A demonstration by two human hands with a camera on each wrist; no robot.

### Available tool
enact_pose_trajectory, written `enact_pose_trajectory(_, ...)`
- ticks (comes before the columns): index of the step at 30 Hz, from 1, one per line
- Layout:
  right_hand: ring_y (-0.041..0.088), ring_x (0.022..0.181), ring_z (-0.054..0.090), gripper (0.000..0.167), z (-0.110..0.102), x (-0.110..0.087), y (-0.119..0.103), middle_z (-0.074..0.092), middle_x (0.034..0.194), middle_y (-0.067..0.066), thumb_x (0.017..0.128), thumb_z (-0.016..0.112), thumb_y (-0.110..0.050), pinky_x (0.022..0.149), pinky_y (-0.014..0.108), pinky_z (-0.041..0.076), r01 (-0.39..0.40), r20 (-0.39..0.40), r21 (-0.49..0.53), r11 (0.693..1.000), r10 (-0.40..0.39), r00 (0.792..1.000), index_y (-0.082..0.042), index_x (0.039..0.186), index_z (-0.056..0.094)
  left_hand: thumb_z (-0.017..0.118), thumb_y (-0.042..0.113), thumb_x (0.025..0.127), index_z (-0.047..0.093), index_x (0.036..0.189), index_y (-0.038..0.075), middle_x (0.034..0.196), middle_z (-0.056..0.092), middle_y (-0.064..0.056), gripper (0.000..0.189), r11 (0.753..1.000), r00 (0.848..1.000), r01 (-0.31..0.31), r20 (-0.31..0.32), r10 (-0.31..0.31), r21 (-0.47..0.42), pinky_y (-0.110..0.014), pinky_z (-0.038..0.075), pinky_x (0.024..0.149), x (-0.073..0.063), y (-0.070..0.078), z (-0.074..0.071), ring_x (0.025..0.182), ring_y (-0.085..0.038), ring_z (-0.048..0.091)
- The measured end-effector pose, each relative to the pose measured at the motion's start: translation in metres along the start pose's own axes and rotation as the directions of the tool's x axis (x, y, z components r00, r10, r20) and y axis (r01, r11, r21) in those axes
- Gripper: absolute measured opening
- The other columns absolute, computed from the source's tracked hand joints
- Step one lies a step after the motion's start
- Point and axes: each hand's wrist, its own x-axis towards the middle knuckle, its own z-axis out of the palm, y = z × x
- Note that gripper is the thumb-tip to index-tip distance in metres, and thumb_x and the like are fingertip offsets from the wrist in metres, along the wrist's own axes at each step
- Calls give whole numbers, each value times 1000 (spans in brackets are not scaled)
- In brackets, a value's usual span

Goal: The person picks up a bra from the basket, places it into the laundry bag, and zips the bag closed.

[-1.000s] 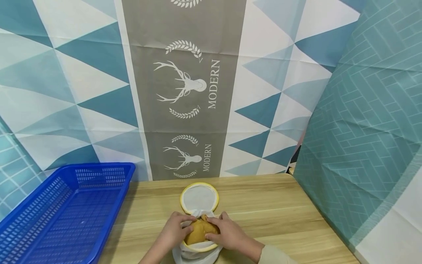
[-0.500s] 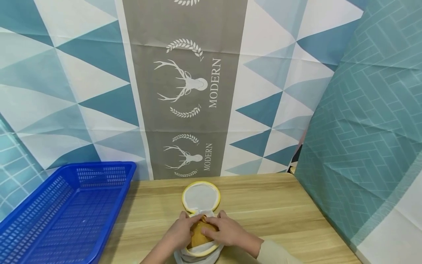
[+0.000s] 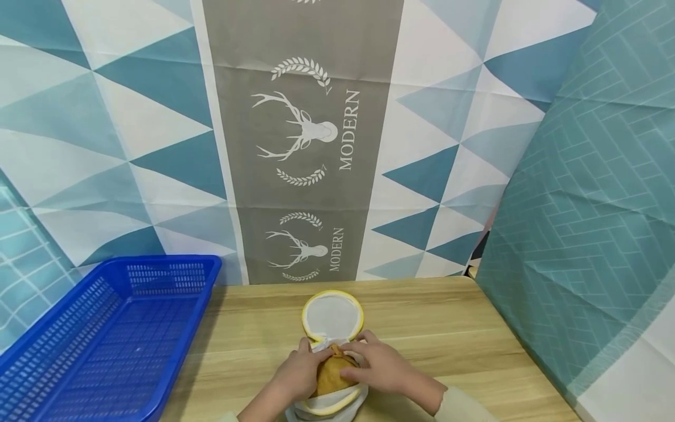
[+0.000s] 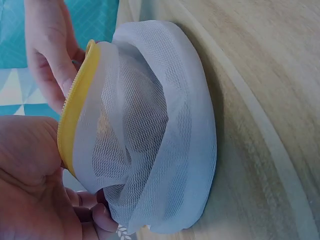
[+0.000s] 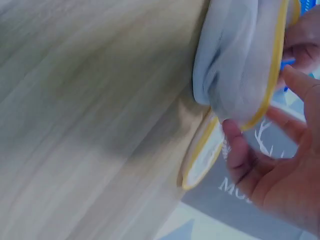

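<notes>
A round white mesh laundry bag (image 4: 187,120) stands on the table with its yellow-edged lid (image 3: 333,317) folded back at the far side. Mustard-coloured cloth (image 3: 333,376) fills its mouth, a twisted end sticking up by the far rim. My left hand (image 3: 298,373) grips the left side of the bag, fingers curled against the outer mesh beside the yellow zipper (image 4: 81,100). Opposite it, my right hand (image 3: 385,364) holds the right rim, fingertips on the outer mesh and thumb over the cloth. The cloth's lower part shows only faintly through the mesh.
A blue plastic basket (image 3: 132,328) with perforated sides is at the left. The wooden table (image 3: 448,328) ends at a patterned wall covering (image 3: 306,146) behind, and a teal tile-patterned sheet (image 3: 590,234) borders its right side.
The bag and both hands have shifted slightly to the right. My left hand has moved from over the cloth to the bag's left rim, and the cloth sits narrower between the hands.
</notes>
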Motion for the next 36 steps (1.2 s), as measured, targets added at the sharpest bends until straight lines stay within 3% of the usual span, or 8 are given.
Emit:
enact_pose_trajectory(3,-4,64,46,38,-4,-4,2,51,124,9,83,63,-50,62,17,43,78,-20,7,997,-78,997,-23,110,67,51,0,90,59,127,18,90,40,-9,42,1000,1000,13,3,-13,7,-28,34,47,1,1,0,63,-20,39)
enact_pose_trajectory(8,-5,71,49,30,-6,-9,1,51,120,2,71,76,-47,63,13,44,176,38,-78,981,-174,984,-27,93,69,52,-1,88,60,125,17,88,40,-9,43,1000,1000,21,1,-21,-8,-27,34,47,1,1,-1,63,-20,39)
enact_pose_trajectory(13,-7,68,48,14,-6,-12,1,52,113,-2,80,72,-37,61,11,43,213,42,-128,969,-209,977,-26,88,71,53,-1,87,61,124,17,87,40,-9,42,1000,1000,16,-20,-16,1,-28,34,47,0,1,0,62,-20,39)
enact_pose_trajectory(18,-8,68,47,17,-7,-13,4,54,110,0,89,63,-33,60,10,43,242,8,-39,969,-242,970,-19,89,70,59,1,84,61,123,19,89,41,-10,42,999,999,31,-34,-29,43,-30,35,47,1,2,3,63,-20,40)
enact_pose_trajectory(21,-7,68,46,16,-10,-13,4,56,107,0,91,60,-31,61,12,44,224,-3,68,972,-224,975,-18,88,67,62,1,82,61,123,19,93,43,-12,45,998,998,42,-43,-40,53,-32,37,47,1,2,5,65,-22,42)
enact_pose_trajectory(25,-5,68,46,14,-14,-12,4,56,95,-4,93,56,-30,59,15,42,177,-47,137,975,-172,984,-20,87,63,62,1,81,60,124,19,99,45,-15,46,997,997,54,-53,-51,61,-35,39,48,1,3,7,68,-24,45)
enact_pose_trajectory(30,-4,68,45,12,-13,-10,3,53,88,-9,94,55,-29,59,16,41,137,-136,101,985,-123,983,-21,86,60,59,4,85,62,121,18,100,45,-15,39,995,996,72,-64,-68,71,-36,40,49,1,5,7,69,-25,46)
enact_pose_trajectory(36,-4,65,44,12,-8,-7,3,52,85,-10,94,56,-30,56,16,40,89,-281,80,993,-63,958,-23,85,58,59,2,83,62,122,18,99,44,-15,42,995,997,72,-43,-70,70,-32,38,47,2,4,6,67,-23,45)
